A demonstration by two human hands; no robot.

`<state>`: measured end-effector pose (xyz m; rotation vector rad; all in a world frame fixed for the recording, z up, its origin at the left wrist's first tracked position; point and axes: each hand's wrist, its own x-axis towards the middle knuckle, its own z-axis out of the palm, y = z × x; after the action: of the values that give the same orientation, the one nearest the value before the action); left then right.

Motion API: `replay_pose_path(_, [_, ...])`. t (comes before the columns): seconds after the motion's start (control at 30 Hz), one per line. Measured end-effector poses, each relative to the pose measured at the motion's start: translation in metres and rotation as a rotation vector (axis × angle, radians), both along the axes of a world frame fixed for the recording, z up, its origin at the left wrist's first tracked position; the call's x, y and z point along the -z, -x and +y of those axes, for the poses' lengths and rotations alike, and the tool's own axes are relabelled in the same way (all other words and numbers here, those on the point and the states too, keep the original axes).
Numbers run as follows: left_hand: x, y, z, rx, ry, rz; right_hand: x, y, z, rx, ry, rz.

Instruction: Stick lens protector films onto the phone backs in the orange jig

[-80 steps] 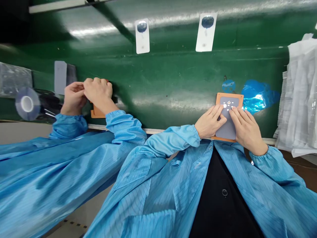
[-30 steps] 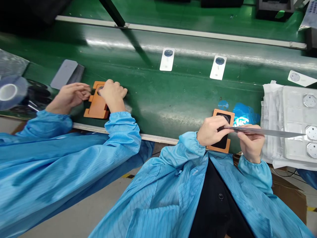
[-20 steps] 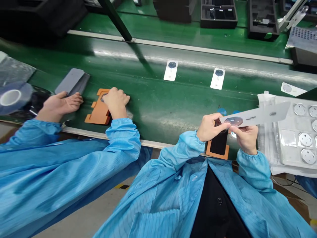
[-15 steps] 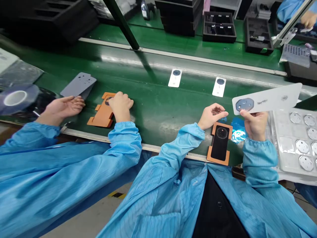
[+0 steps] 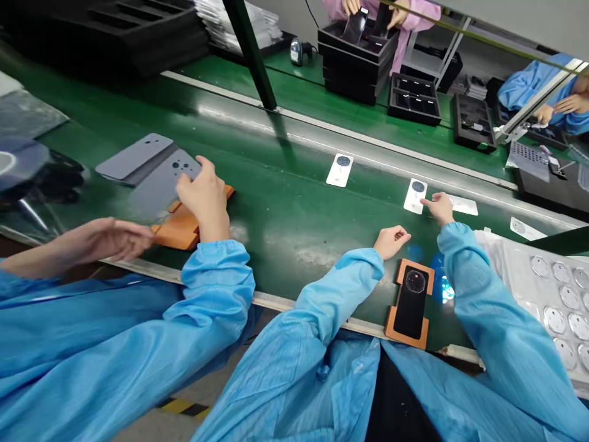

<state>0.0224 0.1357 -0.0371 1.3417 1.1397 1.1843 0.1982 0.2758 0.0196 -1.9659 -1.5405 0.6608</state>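
My right hand (image 5: 439, 207) reaches out over the green bench, its fingertips at the right edge of a white phone-shaped card (image 5: 415, 191) with a dark round camera print. Another white card (image 5: 464, 205) lies just right of that hand. My left hand (image 5: 391, 241) hovers with curled fingers above an orange fixture (image 5: 396, 324); nothing shows in it. Face up in the fixture sits a black phone back panel (image 5: 410, 307) with a round camera area. Shiny blue film (image 5: 446, 288) lies beside it, partly behind my right sleeve.
Further white cards (image 5: 339, 170) lie along the bench (image 5: 294, 221). A clear tray (image 5: 515, 270) of round discs stands at right. At left, a co-worker's hand (image 5: 205, 196) is at grey panels (image 5: 161, 184) above another orange fixture (image 5: 181, 227). Black trays (image 5: 414, 101) stand behind the rail.
The white card held up in my right hand is no longer there; that hand has moved forward to a card on the bench. The co-worker's hand has moved to the grey panels. The view has shifted.
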Motion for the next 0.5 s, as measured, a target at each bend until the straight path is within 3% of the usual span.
replay_pose_path(0.13, [0.003, 0.003, -0.002, -0.007, -0.013, 0.034, 0.004, 0.04, 0.038, 0.06, 0.089, -0.158])
replay_pose_path(0.23, [0.005, 0.005, -0.002, -0.018, -0.024, 0.054, 0.008, 0.054, 0.053, 0.136, 0.18, -0.213])
replay_pose_path(0.37, [0.008, 0.004, -0.003, -0.032, -0.052, 0.067, 0.003, 0.049, 0.05, 0.175, 0.262, -0.252])
replay_pose_path(0.5, [0.01, 0.001, -0.004, -0.084, -0.088, 0.097, -0.02, 0.038, 0.037, 0.089, 0.279, -0.302])
